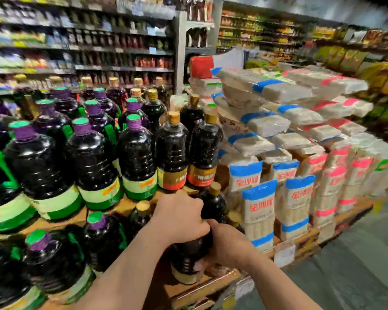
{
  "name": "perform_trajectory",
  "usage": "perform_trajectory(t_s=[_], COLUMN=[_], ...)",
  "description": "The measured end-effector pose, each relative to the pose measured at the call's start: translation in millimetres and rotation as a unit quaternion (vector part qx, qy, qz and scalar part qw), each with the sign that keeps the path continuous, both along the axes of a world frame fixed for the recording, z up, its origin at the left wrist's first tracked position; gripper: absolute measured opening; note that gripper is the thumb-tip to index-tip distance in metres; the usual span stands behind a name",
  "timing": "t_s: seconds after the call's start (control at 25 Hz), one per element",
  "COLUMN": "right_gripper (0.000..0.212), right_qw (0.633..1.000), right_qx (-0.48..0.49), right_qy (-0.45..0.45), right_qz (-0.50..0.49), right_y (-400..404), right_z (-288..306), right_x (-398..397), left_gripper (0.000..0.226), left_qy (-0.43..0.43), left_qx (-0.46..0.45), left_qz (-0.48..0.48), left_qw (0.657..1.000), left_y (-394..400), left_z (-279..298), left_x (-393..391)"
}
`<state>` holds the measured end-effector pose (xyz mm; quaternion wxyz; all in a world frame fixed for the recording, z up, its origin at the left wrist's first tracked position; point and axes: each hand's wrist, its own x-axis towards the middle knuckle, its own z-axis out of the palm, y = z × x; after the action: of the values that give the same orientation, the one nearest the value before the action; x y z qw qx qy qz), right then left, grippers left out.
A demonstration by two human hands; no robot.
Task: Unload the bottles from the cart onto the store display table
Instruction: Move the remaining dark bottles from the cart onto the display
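Both my hands hold one dark bottle (pixel 213 203) with a gold cap, tilted over the lower tier of the wooden display table (pixel 126 206). My left hand (pixel 179 217) grips its shoulder from the left. My right hand (pixel 227 243) wraps its body from the right, lower down. Two upright dark bottles with gold caps and red-brown labels (pixel 173 153) stand on the upper tier just behind. Large dark jugs with green caps and purple neck wraps (pixel 92 162) fill the upper tier to the left. The cart is out of view.
More green-capped jugs (pixel 54 262) and a gold-capped bottle (pixel 141 217) stand on the lower tier. Stacked noodle packs with blue and pink bands (pixel 278 175) fill the display to the right. Stocked shelves (pixel 87 41) line the back. Grey aisle floor (pixel 356 253) lies at the right.
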<state>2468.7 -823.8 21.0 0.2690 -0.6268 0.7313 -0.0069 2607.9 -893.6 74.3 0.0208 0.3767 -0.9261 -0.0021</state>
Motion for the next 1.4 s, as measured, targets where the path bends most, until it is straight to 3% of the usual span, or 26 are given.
perform_trajectory(t_s=[0.2, 0.4, 0.64, 0.8, 0.88, 0.96, 1.08, 1.2, 1.4], right_gripper=[0.068, 0.060, 0.059, 0.075, 0.075, 0.071, 0.056, 0.044, 0.037], right_qw=[0.997, 0.995, 0.987, 0.985, 0.984, 0.984, 0.990, 0.995, 0.999], right_qx=[-0.010, 0.025, 0.040, 0.023, 0.017, 0.015, 0.001, -0.006, -0.034], right_qy=[0.029, -0.066, -0.089, -0.089, -0.082, -0.070, -0.048, -0.034, -0.007], right_qz=[0.071, 0.066, 0.127, 0.149, 0.158, 0.163, 0.132, 0.092, 0.018], right_y=[-18, -36, -37, -34, -36, -36, -30, -21, 0], right_z=[-7, -3, 0, -5, -7, -8, -12, -9, 0], right_x=[-20, -21, -26, -27, -30, -31, -35, -35, -42], left_gripper=[0.034, 0.024, 0.026, 0.051, 0.052, 0.048, 0.045, 0.041, 0.034], left_qy=[-0.036, -0.026, -0.008, -0.013, -0.020, -0.041, -0.077, -0.111, -0.154], left_qx=[0.055, 0.103, 0.159, 0.169, 0.159, 0.119, 0.111, 0.152, 0.208], left_qz=[0.063, 0.140, 0.180, 0.356, 0.401, 0.346, 0.155, 0.005, -0.096], left_qw=[0.996, 0.984, 0.971, 0.919, 0.902, 0.930, 0.979, 0.982, 0.961], left_y=[-2, -6, 1, 21, 31, 35, 24, 9, -6], left_z=[-36, -52, -52, -51, -52, -52, -48, -41, -27], left_x=[-27, -36, -33, -30, -33, -33, -17, -6, -11])
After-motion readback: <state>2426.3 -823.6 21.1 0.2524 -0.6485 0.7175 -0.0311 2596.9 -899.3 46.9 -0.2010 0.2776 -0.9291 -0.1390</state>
